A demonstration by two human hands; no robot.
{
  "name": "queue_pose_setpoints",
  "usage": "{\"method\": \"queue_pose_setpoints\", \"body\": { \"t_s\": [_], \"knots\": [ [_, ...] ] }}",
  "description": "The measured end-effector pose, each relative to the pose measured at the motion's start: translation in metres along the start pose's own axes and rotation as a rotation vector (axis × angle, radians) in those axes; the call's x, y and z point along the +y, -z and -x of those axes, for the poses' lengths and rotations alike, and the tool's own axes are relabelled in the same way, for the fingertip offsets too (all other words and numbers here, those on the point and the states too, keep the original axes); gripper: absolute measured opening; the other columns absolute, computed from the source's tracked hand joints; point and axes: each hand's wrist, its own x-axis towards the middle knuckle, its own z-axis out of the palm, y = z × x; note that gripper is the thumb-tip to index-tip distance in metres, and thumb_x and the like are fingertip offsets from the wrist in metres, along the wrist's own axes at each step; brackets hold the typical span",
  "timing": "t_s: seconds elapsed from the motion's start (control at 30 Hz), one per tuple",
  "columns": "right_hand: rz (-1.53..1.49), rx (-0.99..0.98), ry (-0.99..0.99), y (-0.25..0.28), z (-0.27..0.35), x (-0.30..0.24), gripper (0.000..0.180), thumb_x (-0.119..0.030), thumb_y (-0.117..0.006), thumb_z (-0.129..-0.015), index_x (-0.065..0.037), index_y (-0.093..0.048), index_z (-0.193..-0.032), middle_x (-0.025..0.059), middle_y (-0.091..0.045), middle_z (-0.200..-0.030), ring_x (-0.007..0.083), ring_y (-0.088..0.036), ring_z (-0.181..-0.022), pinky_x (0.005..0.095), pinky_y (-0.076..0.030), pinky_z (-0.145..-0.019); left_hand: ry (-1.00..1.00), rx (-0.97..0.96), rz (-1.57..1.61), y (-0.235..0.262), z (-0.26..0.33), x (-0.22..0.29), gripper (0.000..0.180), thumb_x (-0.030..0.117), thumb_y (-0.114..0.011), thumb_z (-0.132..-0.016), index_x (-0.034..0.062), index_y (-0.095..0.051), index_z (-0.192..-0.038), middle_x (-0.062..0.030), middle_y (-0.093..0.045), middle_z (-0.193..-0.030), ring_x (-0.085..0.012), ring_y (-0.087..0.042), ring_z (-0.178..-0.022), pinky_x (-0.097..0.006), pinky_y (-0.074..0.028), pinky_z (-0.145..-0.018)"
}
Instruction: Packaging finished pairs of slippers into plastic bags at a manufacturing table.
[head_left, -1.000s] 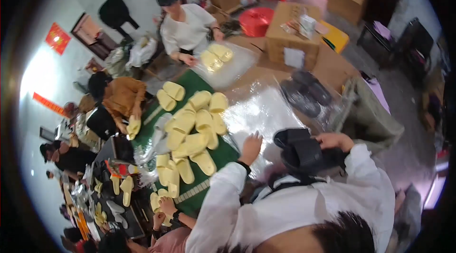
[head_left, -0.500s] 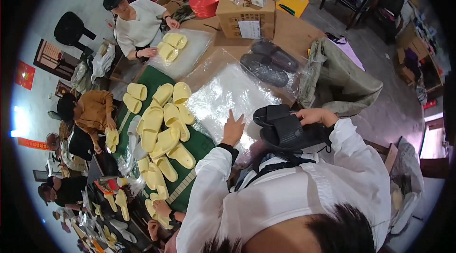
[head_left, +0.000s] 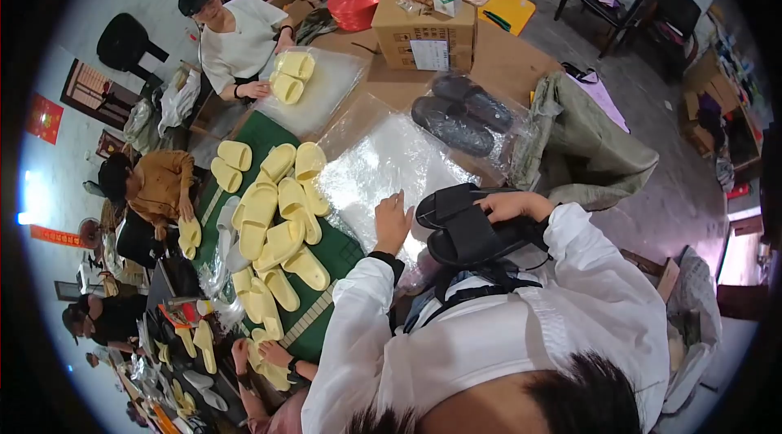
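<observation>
The wearer's right hand grips 2 black sandals, side by side, just in front of the wearer's white shirt. I cannot make out the thumb, and the hand and wrist cover part of the sandals' right-hand ends.

Just left of them, the left hand reaches over clear plastic bags. From my distant post I cannot tell whether its fingers pinch the plastic or only rest there; glare washes out the bags' edges.

Beyond the bags, 2 dark slippers lie under shiny plastic, their outlines blurred, near a cardboard box. To the left, yellow slippers overlap on a green mat, too piled up for me to count, partly hiding grey slippers. At lower left, a co-worker's hands touch more yellow slippers; most of that body is cut off.
</observation>
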Motion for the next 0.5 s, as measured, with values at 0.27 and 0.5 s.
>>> {"method": "queue_pose_setpoints", "body": {
  "t_s": [0.27, 0.5],
  "knots": [
    [0.018, -0.058, -0.018, 0.007, -0.009, 0.013, 0.034, -0.01, -0.056, -0.076, -0.002, -0.057, -0.109, 0.0036, -0.054, -0.119, 0.0175, -0.052, -0.099, 0.029, -0.039, -0.087, -0.026, 0.122, 0.017, 0.01, 0.01, 0.002, 0.064, 0.021, -0.064, -0.072, -0.0003, -0.039, -0.126, -0.0148, -0.048, -0.112, -0.0296, -0.046, -0.1, -0.041, -0.036, -0.084],
    [0.015, 0.102, 0.066, -0.001, -0.013, 0.001, 0.032, -0.016, -0.056, -0.076, 0.0, -0.059, -0.104, 0.011, -0.05, -0.123, 0.0266, -0.054, -0.102, 0.033, -0.04, -0.088, -0.013, 0.135, 0.161, 0.02, -0.004, 0.015, 0.048, -0.004, -0.047, -0.075, -0.0015, -0.043, -0.122, -0.0164, -0.051, -0.092, -0.0323, -0.047, -0.086, -0.038, -0.039, -0.078]
  ]
}}
